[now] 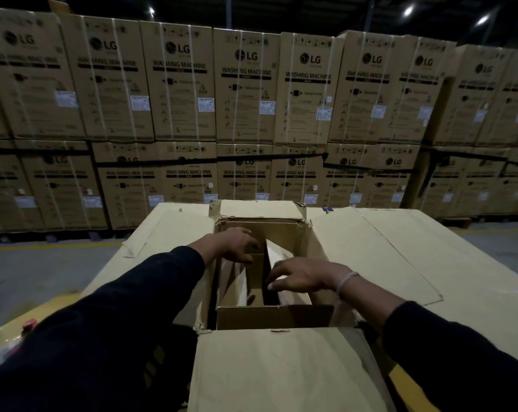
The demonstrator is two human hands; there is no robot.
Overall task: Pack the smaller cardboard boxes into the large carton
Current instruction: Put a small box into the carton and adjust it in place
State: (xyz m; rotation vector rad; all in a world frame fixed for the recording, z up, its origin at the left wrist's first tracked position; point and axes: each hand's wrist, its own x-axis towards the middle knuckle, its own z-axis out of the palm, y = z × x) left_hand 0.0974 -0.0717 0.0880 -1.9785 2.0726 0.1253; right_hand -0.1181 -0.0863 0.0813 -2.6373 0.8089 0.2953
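Inside the open carton (281, 318), at the middle of a cardboard-covered worktop (400, 257), both my hands reach down among the smaller boxes. My left hand (232, 243) is at the carton's far left corner, fingers curled over the top edge of a box (253, 281) standing upright inside; the grip there looks closed on that edge, though the fingertips are partly hidden in shadow. My right hand (299, 276) lies flat, fingers spread and pressed down on the top of a second box (277, 251) that leans tilted against the carton's right wall. A pale band (345, 281) circles that wrist, and dark sleeves (150, 292) cover both arms.

The carton's four flaps are folded outward: the near flap (281, 370) hangs toward me, the far flap (260, 209) stands up at the back with torn corners, and the side flaps lie out over the worktop. How many boxes sit inside I cannot tell; the interior is dim.

Beyond the worktop's far edge, across a strip of grey floor (43, 263), a wall of strapped washing-machine cartons (246, 84) is stacked two high. Ceiling lights (409, 9) glare at the upper right.
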